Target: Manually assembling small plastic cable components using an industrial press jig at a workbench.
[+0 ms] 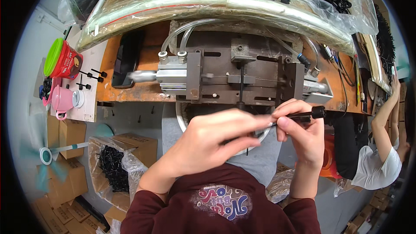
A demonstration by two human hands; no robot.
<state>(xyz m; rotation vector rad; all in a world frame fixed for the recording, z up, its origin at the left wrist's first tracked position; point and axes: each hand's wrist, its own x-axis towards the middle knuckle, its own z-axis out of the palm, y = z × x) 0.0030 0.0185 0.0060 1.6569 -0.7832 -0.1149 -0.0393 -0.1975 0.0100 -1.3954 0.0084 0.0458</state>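
The wall [50, 5] on the left side is white, and the floor [123, 123] is grey. The counter [147, 93] has an orange-brown, worn wooden top. Just beside its left end is 1 pale table [89, 99]. Below, 1 fan [45, 156] with teal blades is near stacked cardboard boxes [71, 180].

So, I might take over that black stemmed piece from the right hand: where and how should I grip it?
Probably best to pinch the black stemmed piece by its thick end, coming from the person's right. That end sticks out past the right hand, while the rest is thinner and runs back toward thumb and fingers. The left hand crowds the opposite side.
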